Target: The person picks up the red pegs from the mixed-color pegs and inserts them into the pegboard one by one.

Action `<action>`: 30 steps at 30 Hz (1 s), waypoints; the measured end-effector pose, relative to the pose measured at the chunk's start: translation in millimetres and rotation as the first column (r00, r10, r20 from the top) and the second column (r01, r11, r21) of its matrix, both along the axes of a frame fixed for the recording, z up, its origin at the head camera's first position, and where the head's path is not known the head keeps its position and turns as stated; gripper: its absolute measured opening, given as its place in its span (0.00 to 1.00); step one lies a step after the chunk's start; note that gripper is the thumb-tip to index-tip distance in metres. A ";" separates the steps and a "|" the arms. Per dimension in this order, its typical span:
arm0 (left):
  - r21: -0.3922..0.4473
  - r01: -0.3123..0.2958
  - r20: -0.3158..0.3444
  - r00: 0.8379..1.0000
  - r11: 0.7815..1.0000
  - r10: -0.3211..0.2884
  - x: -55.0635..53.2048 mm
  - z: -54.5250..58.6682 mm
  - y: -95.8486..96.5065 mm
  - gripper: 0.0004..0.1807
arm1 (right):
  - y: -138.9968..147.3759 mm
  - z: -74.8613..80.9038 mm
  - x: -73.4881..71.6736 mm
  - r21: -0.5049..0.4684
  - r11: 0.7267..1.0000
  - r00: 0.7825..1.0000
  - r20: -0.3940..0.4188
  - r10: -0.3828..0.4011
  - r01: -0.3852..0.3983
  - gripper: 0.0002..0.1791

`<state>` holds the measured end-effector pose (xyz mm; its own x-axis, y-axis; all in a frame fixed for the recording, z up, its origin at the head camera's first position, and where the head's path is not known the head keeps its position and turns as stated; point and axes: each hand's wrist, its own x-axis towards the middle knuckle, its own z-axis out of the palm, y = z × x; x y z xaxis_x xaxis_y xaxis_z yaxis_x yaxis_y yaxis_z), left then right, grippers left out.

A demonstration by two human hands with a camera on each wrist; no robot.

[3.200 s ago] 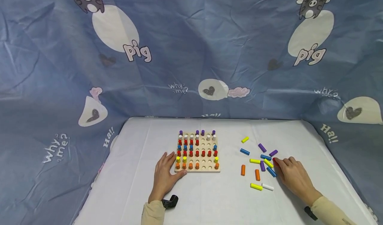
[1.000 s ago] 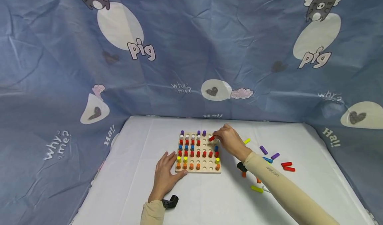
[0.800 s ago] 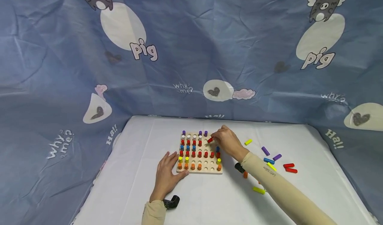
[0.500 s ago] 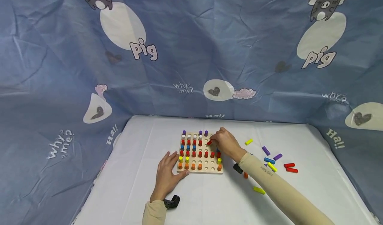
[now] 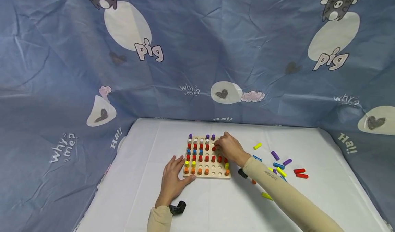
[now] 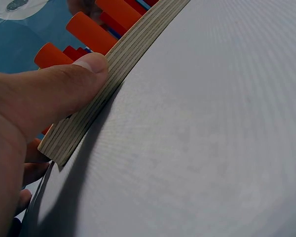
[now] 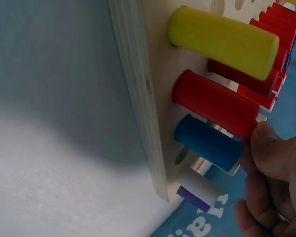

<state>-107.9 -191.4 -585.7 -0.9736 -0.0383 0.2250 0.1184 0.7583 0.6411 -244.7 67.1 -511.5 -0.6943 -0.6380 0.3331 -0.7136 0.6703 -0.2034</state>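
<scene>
My left hand [image 5: 172, 182] lies flat, bracing the pegboard [image 5: 207, 173]. My right hand [image 5: 227, 147] pinches a red peg [image 5: 214, 148] over a hole; next I judge it needs squaring upright and pressing in

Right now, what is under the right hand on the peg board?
The right hand pinches a red peg over the wooden peg board. Its palm covers the holes and pegs at the board's far right, so those cannot be seen in the head view.

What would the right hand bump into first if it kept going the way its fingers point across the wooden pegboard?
The right hand points left across the square wooden pegboard. It would probably first meet the upright red pegs in the second row, though depth is hard to judge.
</scene>
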 end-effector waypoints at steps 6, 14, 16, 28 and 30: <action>-0.013 -0.012 0.013 1.000 1.000 0.012 -0.9 1.0 -2.7 0.47 | -10.2 5.5 -3.1 0.051 0.999 1.000 0.000 -0.003 0.003 0.05; -0.003 -0.010 0.036 0.999 1.000 0.010 -1.6 2.9 1.1 0.46 | -16.6 3.0 -2.6 0.104 0.994 1.000 -0.016 -0.020 0.022 0.04; -0.007 -0.008 0.046 0.999 1.000 0.008 -0.7 2.2 2.0 0.47 | -15.9 0.8 -2.0 0.081 0.996 1.000 -0.002 -0.027 0.027 0.04; -0.022 -0.002 0.014 1.000 1.000 0.002 -0.3 0.7 2.2 0.46 | -12.8 -3.4 -0.3 0.008 1.000 0.999 0.044 -0.015 0.014 0.04; -0.017 -0.006 0.009 1.000 1.000 0.006 -0.8 0.6 2.6 0.46 | -12.2 -4.1 0.2 0.024 1.000 0.998 0.062 -0.018 0.016 0.04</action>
